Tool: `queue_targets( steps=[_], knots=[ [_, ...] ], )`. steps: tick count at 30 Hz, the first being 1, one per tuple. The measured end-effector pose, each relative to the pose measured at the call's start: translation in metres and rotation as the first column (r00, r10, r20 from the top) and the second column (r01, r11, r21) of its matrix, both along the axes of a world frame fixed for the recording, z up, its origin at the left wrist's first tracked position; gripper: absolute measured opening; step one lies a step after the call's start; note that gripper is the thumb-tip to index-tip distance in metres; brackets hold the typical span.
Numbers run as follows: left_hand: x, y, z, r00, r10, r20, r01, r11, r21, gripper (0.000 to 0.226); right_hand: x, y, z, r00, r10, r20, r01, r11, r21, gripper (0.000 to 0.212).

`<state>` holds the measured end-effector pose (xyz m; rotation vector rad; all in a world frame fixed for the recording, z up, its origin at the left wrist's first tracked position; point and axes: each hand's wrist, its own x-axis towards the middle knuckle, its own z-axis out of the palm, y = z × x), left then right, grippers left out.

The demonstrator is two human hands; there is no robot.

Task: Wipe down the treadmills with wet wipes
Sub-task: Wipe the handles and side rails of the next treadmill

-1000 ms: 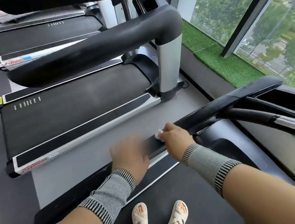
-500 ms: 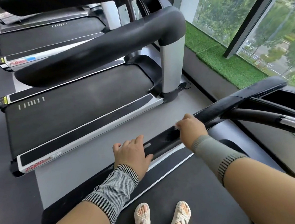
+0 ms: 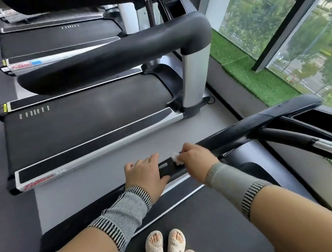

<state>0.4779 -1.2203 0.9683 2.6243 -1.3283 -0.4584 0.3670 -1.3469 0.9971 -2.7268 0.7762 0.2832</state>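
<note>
The person stood on a treadmill belt [image 3: 219,231], feet at 6 o'clock, both arms reaching toward 12 along the black left handrail [image 3: 231,134]. The right hand [image 3: 197,159] had its fingers curled around a small white wipe [image 3: 176,158], bunched and pressed onto the rail's top face; only a crumpled corner showed past the knuckles. The left hand [image 3: 145,173] lay flat on the same rail just at 9 o'clock of the wipe, fingers straight and spread, holding nothing; it probably served as a brace for the forward lean and steadied the body while the other hand scrubbed. The rail ran from 7 o'clock up to 2 o'clock, where it met the console tray [image 3: 319,121], so open rail lay ahead toward 2 for long strokes. Toward 7, the left hand sat in the wipe's path and would need to lift. The rail's outer edge dropped to the grey floor [image 3: 106,182], a clear strip separating this machine from the next treadmill [image 3: 81,122] at 10 o'clock. A chrome grip [image 3: 331,148] crossed at 3 o'clock, close enough to crowd the elbow.
</note>
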Motion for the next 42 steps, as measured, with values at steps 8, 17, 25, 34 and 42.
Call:
queue_targets(
  steps=[8, 17, 25, 34, 42],
  knots=[
    [0.004, 0.018, 0.0, 0.995, 0.091, 0.033, -0.093, 0.994, 0.057, 0.054, 0.006, 0.022, -0.007, 0.988, 0.149, 0.042, -0.15, 0.988, 0.023, 0.022],
    [-0.001, 0.022, 0.006, 0.989, 0.145, 0.027, -0.147, 0.984, 0.104, 0.043, 0.005, 0.017, 0.0, 0.981, 0.194, 0.013, -0.194, 0.981, -0.017, 0.03],
    [-0.009, 0.022, 0.006, 0.979, 0.203, 0.029, -0.205, 0.974, 0.1, 0.042, 0.003, 0.024, -0.012, 0.993, 0.106, 0.06, -0.102, 0.993, -0.059, 0.024],
    [-0.007, 0.021, 0.005, 0.981, 0.192, 0.022, -0.193, 0.976, 0.104, 0.042, -0.002, 0.017, -0.009, 0.997, 0.054, 0.057, -0.052, 0.998, -0.042, 0.03],
    [0.007, 0.022, 0.002, 0.993, 0.116, -0.012, -0.114, 0.988, 0.103, 0.044, 0.011, 0.019, -0.006, 0.994, -0.097, 0.059, 0.1, 0.993, -0.056, 0.024]
  ],
)
